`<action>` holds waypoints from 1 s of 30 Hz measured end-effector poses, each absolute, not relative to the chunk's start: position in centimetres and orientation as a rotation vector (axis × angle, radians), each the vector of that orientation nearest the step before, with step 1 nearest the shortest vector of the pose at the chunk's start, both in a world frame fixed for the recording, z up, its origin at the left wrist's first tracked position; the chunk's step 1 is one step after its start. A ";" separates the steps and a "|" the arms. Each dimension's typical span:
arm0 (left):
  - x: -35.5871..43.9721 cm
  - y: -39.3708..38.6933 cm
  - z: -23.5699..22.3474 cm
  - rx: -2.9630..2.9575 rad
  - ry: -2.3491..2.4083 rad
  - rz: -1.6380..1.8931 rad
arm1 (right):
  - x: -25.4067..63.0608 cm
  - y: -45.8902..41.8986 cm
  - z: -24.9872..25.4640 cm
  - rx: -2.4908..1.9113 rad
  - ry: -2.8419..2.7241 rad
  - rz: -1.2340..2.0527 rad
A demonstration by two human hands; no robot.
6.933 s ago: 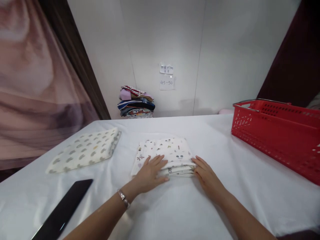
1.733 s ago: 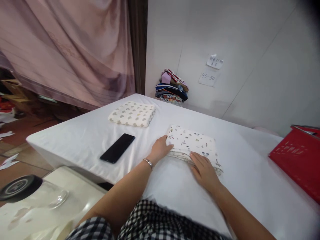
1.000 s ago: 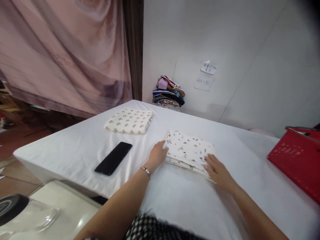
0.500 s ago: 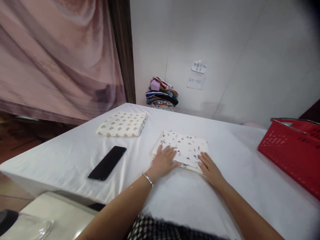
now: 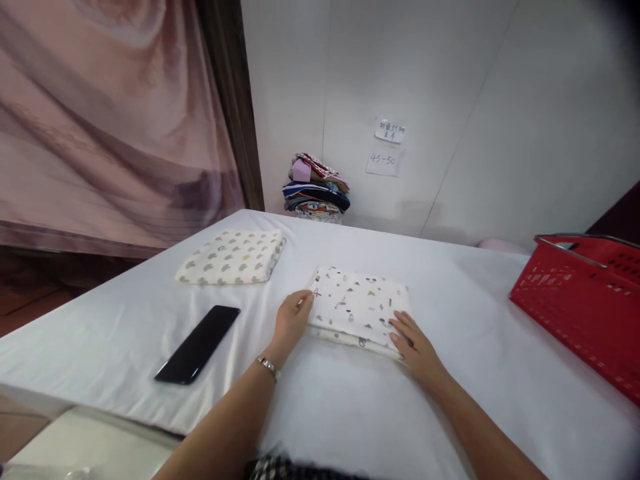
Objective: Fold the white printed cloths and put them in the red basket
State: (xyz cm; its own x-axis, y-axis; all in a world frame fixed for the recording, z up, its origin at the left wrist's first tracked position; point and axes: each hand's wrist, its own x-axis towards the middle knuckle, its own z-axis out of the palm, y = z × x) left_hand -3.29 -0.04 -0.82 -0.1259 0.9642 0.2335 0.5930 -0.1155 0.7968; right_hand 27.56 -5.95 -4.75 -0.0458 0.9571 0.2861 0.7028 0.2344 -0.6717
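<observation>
In front of me a folded white cloth point(image 5: 357, 303) with small printed motifs lies flat on the white-covered table. My left hand point(image 5: 293, 320), with a silver bracelet at its wrist, has thumb and fingers closed on the cloth's left edge. On the front right corner rests my right hand point(image 5: 415, 343), fingers spread over the fabric. Farther left lies a second folded cloth point(image 5: 233, 257), cream with grey mouse-head shapes. A black phone point(image 5: 199, 345) is nearer to me on the left, apart from both hands.
The white tabletop point(image 5: 450, 293) reaches to the wall. A red basket point(image 5: 580, 300) with a metal handle stands at the right. Behind the table's far edge is a stack of folded clothes point(image 5: 317, 187). A pink curtain point(image 5: 110, 120) hangs at the left, and paper notes point(image 5: 383, 162) are on the wall.
My left hand has gone from lying flat on the cloth to its left edge, where the fingers have closed. My right hand stays at the right corner. The view has shifted slightly.
</observation>
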 end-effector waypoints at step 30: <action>-4.1 5.2 0.4 1.610 1.887 0.683 | 29.4 5.3 -2.9 -1.879 -1.635 0.335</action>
State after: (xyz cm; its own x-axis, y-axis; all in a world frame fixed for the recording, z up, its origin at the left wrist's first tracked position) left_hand -4.09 5.23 0.44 -0.1210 0.9887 -0.0890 0.7026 0.1486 0.6958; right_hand 29.43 5.30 -2.89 0.2023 0.9582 0.2022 0.8013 -0.0433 -0.5967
